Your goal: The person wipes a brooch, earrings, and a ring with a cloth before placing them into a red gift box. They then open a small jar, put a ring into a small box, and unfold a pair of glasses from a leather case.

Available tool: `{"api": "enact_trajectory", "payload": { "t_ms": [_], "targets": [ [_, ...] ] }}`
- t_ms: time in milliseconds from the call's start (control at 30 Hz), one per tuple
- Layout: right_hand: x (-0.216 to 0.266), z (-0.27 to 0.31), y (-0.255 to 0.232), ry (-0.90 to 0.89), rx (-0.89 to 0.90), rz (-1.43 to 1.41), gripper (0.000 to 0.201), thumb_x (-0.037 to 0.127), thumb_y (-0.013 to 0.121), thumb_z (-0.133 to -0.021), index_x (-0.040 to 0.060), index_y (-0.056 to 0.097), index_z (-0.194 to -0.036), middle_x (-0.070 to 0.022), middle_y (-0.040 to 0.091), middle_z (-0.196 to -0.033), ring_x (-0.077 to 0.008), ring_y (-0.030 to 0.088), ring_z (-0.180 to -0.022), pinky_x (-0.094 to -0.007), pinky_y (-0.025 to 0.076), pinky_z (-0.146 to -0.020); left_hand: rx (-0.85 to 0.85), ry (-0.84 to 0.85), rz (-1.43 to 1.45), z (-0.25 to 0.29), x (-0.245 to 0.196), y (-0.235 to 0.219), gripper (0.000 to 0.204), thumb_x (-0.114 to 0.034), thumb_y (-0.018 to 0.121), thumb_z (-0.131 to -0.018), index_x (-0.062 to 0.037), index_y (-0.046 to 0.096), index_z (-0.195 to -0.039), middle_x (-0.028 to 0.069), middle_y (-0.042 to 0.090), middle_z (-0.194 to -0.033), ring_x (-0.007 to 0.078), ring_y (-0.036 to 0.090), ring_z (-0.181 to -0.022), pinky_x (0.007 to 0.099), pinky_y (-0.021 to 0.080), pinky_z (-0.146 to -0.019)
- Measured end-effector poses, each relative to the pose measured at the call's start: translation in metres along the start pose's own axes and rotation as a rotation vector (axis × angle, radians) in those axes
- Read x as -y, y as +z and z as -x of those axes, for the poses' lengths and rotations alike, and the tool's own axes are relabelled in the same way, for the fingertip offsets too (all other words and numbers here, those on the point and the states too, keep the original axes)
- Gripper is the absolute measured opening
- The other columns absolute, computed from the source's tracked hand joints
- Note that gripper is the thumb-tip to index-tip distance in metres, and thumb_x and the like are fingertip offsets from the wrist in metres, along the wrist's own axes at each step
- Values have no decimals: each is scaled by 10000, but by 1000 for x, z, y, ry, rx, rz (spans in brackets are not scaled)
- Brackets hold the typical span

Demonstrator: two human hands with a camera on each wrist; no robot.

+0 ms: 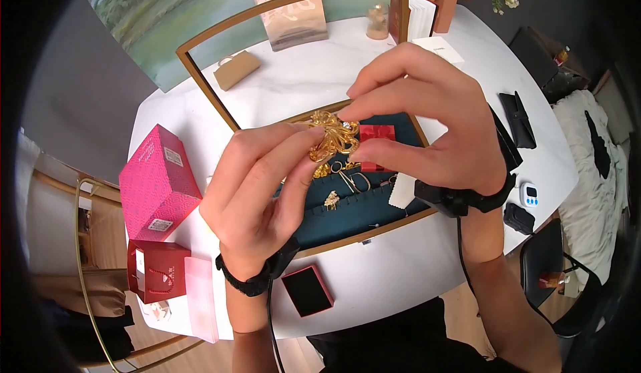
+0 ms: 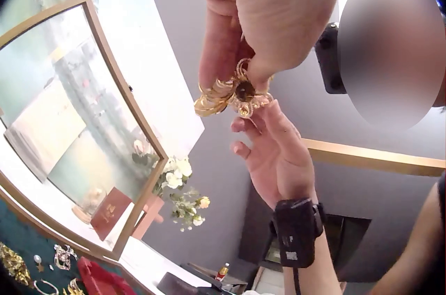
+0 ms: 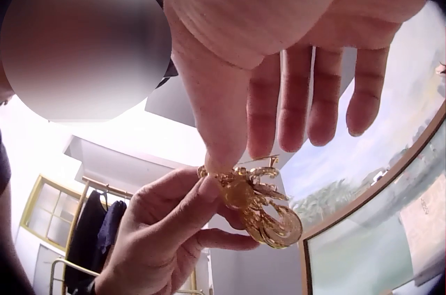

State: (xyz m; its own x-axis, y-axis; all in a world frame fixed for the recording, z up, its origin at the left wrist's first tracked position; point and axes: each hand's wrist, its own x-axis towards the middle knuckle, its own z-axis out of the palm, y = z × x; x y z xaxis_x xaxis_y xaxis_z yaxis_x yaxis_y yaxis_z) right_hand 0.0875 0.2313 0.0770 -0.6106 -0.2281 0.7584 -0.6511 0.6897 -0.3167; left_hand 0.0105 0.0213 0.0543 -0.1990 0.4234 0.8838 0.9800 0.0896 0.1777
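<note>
A gold openwork brooch [image 1: 334, 136] with looping petals is held up above the jewelry box [image 1: 420, 209]. My left hand [image 1: 257, 179] pinches its left side between thumb and fingers. At its right side, my right hand [image 1: 434, 116] has the thumb and index fingertip at the brooch's edge, the other fingers raised apart. In the right wrist view, a thin pin stands out from the brooch [image 3: 268, 211], right under the index fingertip. The left wrist view shows a dark round centre on the brooch [image 2: 244, 91].
Inside the box lie a red case [image 1: 377, 133] and several ornaments; its framed lid [image 1: 200, 83] stands raised behind. An open small box [image 1: 308, 291] sits in front. A pink box [image 1: 159, 179] and a red gift bag [image 1: 157, 273] stand left; a black pouch [image 1: 517, 119] lies right.
</note>
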Motion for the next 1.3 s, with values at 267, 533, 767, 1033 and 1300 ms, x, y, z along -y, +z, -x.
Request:
{"api": "enact_trajectory", "payload": {
  "t_ms": [267, 533, 767, 1033, 1300],
  "targets": [
    [-9, 5, -6, 152, 141, -291, 290, 122, 883, -669, 74, 724, -907, -35, 637, -946, -123, 560, -789, -239, 408, -642, 11, 74, 52, 1, -1, 4, 262, 59, 745, -672, 45, 724, -933, 142, 680, -893, 252, 662, -783, 311, 532, -673],
    [-9, 5, -8, 243, 211, -379, 293, 125, 886, -677, 69, 725, -916, -29, 638, -949, -99, 549, -788, -229, 404, -651, -5, 87, 80, 2, 1, 4, 255, 48, 749, -668, 38, 722, -921, 136, 686, -887, 260, 661, -782, 326, 530, -681],
    [-7, 5, -3, 305, 200, -353, 381, 82, 835, -738, 64, 641, -1066, -20, 628, -1040, -82, 545, -861, -221, 427, -670, -13, 15, 56, 3, 5, 5, 198, 68, 746, -728, 40, 705, -920, 139, 692, -889, 234, 669, -792, 306, 549, -686],
    [-6, 2, 13, 442, 10, -388, 413, 83, 810, -776, 56, 608, -1136, -31, 644, -1034, -81, 607, -857, -213, 469, -678, -122, -896, 889, 13, 14, 18, 198, -145, 594, -985, 28, 648, -1063, 129, 685, -986, 152, 679, -821, 296, 615, -715],
    [-11, 2, 44, 569, 11, -481, 495, 301, 832, -786, 7, 605, -1112, -68, 655, -972, -135, 647, -853, -246, 526, -677, -187, -1084, 1242, 16, 29, 24, 242, -167, 568, -987, 37, 607, -1112, 140, 686, -1034, 170, 686, -836, 287, 611, -740]
  ]
}}
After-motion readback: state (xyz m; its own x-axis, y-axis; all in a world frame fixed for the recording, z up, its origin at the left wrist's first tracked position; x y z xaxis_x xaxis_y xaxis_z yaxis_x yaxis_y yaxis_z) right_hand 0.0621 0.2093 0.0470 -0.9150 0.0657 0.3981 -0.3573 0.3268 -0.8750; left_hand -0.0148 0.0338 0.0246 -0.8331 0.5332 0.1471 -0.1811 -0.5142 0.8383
